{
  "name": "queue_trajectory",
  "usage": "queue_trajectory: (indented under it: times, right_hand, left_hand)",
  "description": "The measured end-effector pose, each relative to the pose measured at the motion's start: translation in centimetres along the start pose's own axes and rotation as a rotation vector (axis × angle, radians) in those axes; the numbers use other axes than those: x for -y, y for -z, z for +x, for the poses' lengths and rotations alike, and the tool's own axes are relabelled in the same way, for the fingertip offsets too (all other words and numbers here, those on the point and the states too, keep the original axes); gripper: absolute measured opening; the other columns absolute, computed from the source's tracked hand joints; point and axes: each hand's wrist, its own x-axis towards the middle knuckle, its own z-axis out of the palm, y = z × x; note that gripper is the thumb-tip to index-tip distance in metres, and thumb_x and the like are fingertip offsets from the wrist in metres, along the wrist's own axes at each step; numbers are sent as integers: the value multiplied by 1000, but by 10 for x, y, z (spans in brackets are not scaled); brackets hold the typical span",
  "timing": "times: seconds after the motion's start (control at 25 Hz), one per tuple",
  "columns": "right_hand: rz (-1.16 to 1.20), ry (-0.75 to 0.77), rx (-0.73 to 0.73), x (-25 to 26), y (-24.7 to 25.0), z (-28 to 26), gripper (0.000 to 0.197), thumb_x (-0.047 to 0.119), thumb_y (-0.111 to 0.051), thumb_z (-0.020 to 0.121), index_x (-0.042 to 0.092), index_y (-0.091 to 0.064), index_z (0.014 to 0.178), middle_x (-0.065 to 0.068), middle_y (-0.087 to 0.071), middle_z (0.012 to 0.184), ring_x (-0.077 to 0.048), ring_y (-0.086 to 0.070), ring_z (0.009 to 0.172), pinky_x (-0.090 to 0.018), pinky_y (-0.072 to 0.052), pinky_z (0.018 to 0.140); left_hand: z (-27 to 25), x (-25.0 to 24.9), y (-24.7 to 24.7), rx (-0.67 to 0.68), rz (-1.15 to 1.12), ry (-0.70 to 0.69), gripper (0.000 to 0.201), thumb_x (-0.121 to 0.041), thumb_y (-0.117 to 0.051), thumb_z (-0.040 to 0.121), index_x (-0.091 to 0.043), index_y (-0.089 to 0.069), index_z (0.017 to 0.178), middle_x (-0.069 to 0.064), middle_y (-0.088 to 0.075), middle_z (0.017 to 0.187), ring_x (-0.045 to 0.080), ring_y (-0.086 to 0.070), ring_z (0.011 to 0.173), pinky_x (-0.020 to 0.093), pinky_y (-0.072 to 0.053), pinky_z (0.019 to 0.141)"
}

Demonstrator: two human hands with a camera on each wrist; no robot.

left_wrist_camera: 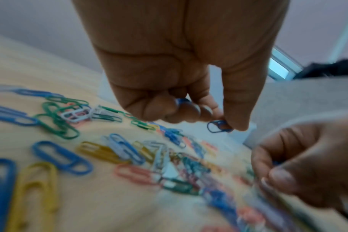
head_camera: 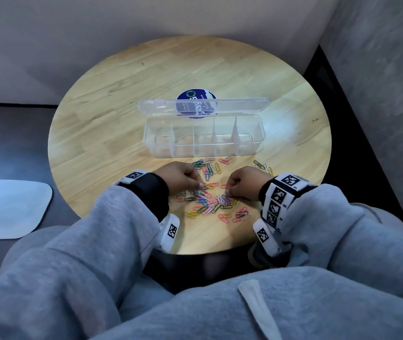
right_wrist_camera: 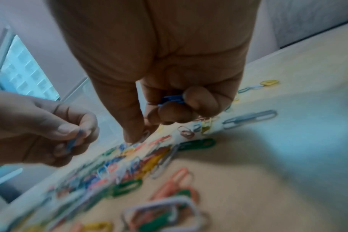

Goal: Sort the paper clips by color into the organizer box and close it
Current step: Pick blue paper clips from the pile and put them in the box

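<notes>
Several colored paper clips (head_camera: 210, 201) lie scattered on the round wooden table (head_camera: 122, 99), between my hands and the clear organizer box (head_camera: 203, 139). The box stands with its lid (head_camera: 203, 106) open at the back. My left hand (head_camera: 199, 185) pinches a blue clip (left_wrist_camera: 218, 126) between thumb and forefinger and keeps another blue clip (left_wrist_camera: 182, 100) under its curled fingers. My right hand (head_camera: 228, 191) holds blue clips (right_wrist_camera: 172, 98) in its curled fingers, while its thumb and forefinger (right_wrist_camera: 135, 135) reach down into the pile.
A blue round sticker (head_camera: 195, 104) shows through the lid. A few more clips (head_camera: 263, 166) lie at the right, near the box's corner. A white mat (head_camera: 6, 207) lies on the floor at the left. My grey sleeves and lap fill the foreground.
</notes>
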Motion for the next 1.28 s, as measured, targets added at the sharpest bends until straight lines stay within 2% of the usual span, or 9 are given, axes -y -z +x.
queue_trajectory:
  times: [0.16,0.32,0.4,0.48,0.56,0.68,0.8,1.0,1.28]
  right_hand:
    - [397,-64,52,-6,7,1,15,16,-67,84,16,-60,72,-3,-57,62,-9,-47,44,-19,-38,45]
    - [450,-86,112,-13,6,0,14,10,-64,85,12,-59,72,-6,-56,61,-16,-48,50,-25,-39,48]
    - [238,-67,64,-12,5,-3,12,11,-65,82,15,-62,71,-1,-57,61,-14,-50,55,-23,-39,51]
    - [11,-24,15,-8,2,-6,8,14,-63,81,18,-64,75,3,-59,68,-14,-53,69,-21,-39,54]
    - [-64,11,-9,-4,-2,-6,4,17,-64,82,19,-62,79,4,-59,74,-15,-54,78,-22,-39,57]
    - [-83,57,-25,2,-8,-4,12,26,-70,78,22,-60,79,11,-51,68,-13,-51,73,-23,-39,58]
    - [-168,85,-30,5,-13,-2,14,27,-71,78,23,-58,79,12,-48,68,-14,-51,78,-23,-39,67]
    - [-159,87,-2,4,-12,-2,9,22,-69,80,21,-60,79,5,-58,82,-13,-53,81,-22,-39,69]
    - [76,5,-34,-8,-4,-3,8,22,-73,77,18,-66,78,5,-61,72,-14,-57,77,-27,-47,73]
  left_hand:
    - [-6,-7,10,17,-574,85,26,1,-49,89,-12,-48,67,6,-61,65,10,-54,49,17,-45,45]
    - [-8,-11,10,-50,-687,160,26,3,-38,87,-11,-47,68,4,-57,47,11,-49,37,13,-39,37]
    - [-5,-12,5,-53,-581,202,24,-1,-39,89,-13,-48,70,4,-50,53,13,-40,42,12,-30,37]
    - [-3,-11,-1,-12,-237,160,19,-11,-48,88,-18,-49,71,1,-45,61,14,-37,50,17,-31,43]
    - [-3,-10,-9,-7,209,59,11,-19,-57,81,-22,-55,71,-6,-52,66,15,-49,62,21,-41,53]
    - [-6,-15,-20,-14,533,-7,10,-22,-66,74,-27,-58,74,-12,-51,66,12,-50,71,19,-34,52]
    - [-4,-18,-27,-17,599,-50,13,-20,-68,75,-27,-58,79,-12,-46,65,12,-47,73,19,-28,48]
    - [2,-17,-29,-13,602,-65,13,-18,-68,77,-26,-57,77,-12,-46,65,13,-49,78,19,-28,48]
    - [5,-12,-25,29,579,-104,12,-23,-71,77,-28,-60,81,-13,-47,66,13,-49,77,19,-29,51]
